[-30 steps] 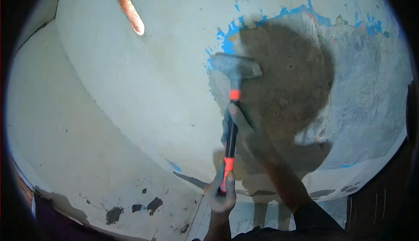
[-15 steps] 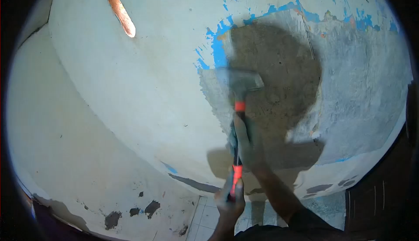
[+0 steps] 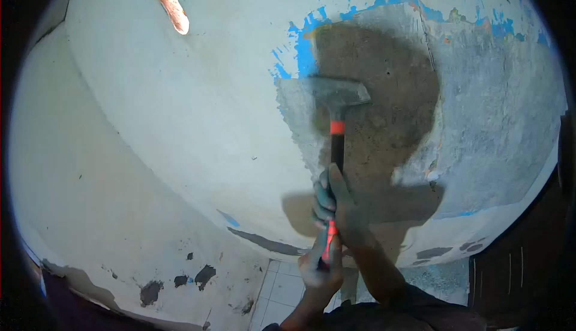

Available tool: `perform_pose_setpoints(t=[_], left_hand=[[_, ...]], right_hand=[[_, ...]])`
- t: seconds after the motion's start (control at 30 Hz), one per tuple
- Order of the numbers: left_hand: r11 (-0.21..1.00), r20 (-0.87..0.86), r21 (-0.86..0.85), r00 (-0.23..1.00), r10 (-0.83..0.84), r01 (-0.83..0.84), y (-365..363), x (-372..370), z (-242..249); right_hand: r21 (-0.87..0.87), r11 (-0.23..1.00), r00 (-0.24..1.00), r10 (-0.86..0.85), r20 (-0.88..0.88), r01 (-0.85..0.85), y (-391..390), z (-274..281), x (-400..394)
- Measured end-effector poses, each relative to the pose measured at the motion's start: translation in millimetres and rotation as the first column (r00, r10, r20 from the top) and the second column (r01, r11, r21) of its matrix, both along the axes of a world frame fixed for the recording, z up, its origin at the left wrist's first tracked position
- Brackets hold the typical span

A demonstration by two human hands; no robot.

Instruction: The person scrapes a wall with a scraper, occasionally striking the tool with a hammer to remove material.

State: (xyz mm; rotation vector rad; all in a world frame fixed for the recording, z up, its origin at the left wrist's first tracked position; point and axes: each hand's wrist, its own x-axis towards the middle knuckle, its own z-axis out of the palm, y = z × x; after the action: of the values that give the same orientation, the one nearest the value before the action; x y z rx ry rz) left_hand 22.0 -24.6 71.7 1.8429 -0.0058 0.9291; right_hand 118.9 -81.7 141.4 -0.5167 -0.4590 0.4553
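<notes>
A long-handled scraper (image 3: 338, 145) with a black and red handle stands nearly upright in front of the wall. Its wide blade (image 3: 342, 93) lies at the wall surface, at the border between pale paint and bare grey plaster; contact is hard to judge. My right hand (image 3: 341, 204) is closed around the middle of the handle. Lower down, my left hand (image 3: 322, 265) grips the red end, slightly blurred. Ragged blue paint (image 3: 306, 55) shows just above the blade's left end.
Pale painted wall (image 3: 198, 121) spreads to the left, with a bright slanted patch (image 3: 170, 4) high up. Bare plaster (image 3: 492, 109) covers the right side. My shadow falls on it. Floor tiles (image 3: 282, 286) lie below, and a dark cabinet-like piece (image 3: 510, 277) stands lower right.
My right hand has slid down the handle, closer to my left hand. The view has dipped slightly, so the wall appears higher. The blade stays near the same wall spot.
</notes>
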Motion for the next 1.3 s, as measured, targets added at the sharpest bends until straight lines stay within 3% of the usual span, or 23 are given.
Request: perform_pose_setpoints(t=[0.03, 0.1, 0.17, 0.23, 0.3, 0.4, 0.47, 0.57, 0.63, 0.77, 0.83, 0.9, 0.97, 1.1, 1.23, 1.3], left_hand=[[1.0, -0.003, -0.001, 1.0, 0.005, -0.005, 1.4, 2.8, 2.2], [0.987, 0.019, 0.159, 0.999, -0.027, 0.024, 2.8, 9.8, 3.6], [0.994, 0.04, 0.104, 0.998, -0.051, 0.046, -0.4, 3.6, -1.6], [0.995, -0.045, 0.089, 0.998, -0.037, 0.041, -5.1, -3.9, 5.1], [0.995, -0.024, 0.092, 0.999, 0.034, -0.031, -7.9, -2.6, 10.2], [0.998, -0.069, -0.054, 0.997, -0.039, 0.035, -8.0, -6.0, 9.0], [0.989, 0.025, -0.116, 0.996, -0.086, 0.089, -12.2, -6.2, 5.1], [0.996, 0.043, -0.001, 0.995, -0.085, 0.085, -11.3, 4.3, 5.7], [0.999, -0.059, -0.003, 0.997, -0.052, 0.052, -9.0, 1.3, 19.5], [0.996, 0.032, 0.03, 0.996, -0.086, 0.085, -12.8, -3.3, 12.1], [0.997, -0.02, -0.041, 0.998, -0.061, 0.06, -20.8, -4.6, 17.6], [0.995, 0.004, -0.095, 1.0, -0.028, 0.028, -23.2, -9.6, 31.9], [0.986, -0.088, -0.163, 0.995, -0.038, 0.023, -26.5, -14.1, 39.3], [0.996, 0.056, -0.091, 0.998, 0.001, 0.004, -32.8, -5.2, 24.9], [0.991, -0.165, -0.117, 0.983, -0.083, 0.064, -14.2, -10.1, 52.6], [0.984, -0.141, -0.164, 0.985, -0.096, 0.072, -20.7, -15.6, 54.6]], right_hand=[[-0.001, 1.0, 1.0, 0.005, -0.003, -0.005, 0.2, 4.5, 2.2], [-0.057, 0.997, 0.998, -0.056, 0.016, 0.057, -2.5, 11.3, 4.7], [-0.09, 0.995, 0.999, -0.029, 0.014, 0.03, -8.2, 8.8, -2.8], [-0.097, 0.994, 0.998, -0.056, -0.012, 0.055, -7.0, 1.6, -6.6], [-0.125, 0.991, 0.998, -0.058, -0.027, 0.054, -6.9, 7.5, -5.1], [-0.162, 0.985, 0.998, -0.057, 0.011, 0.058, -8.2, 14.2, -6.8], [-0.214, 0.974, 0.995, -0.089, -0.034, 0.08, -7.6, 7.4, -8.8], [-0.197, 0.979, 0.998, -0.052, -0.025, 0.046, -7.0, 16.8, 2.6], [-0.163, 0.986, 0.999, -0.017, 0.033, 0.022, -2.5, 19.5, 6.1], [-0.132, 0.991, 1.0, 0.019, -0.012, -0.02, -7.0, 12.9, -2.3], [-0.194, 0.98, 0.998, -0.051, -0.035, 0.043, -8.5, 10.7, -4.8], [-0.18, 0.983, 0.996, 0.023, -0.088, -0.038, -5.8, 16.9, -0.4], [-0.231, 0.972, 0.999, 0.033, -0.036, -0.041, -10.7, 23.6, -3.0], [-0.229, 0.973, 0.999, -0.036, -0.03, 0.028, -11.6, 17.1, -1.0], [-0.196, 0.976, 0.994, -0.086, 0.067, 0.098, -2.4, 44.3, -0.2], [-0.212, 0.973, 0.995, -0.076, 0.07, 0.089, -4.0, 36.3, -5.8]])
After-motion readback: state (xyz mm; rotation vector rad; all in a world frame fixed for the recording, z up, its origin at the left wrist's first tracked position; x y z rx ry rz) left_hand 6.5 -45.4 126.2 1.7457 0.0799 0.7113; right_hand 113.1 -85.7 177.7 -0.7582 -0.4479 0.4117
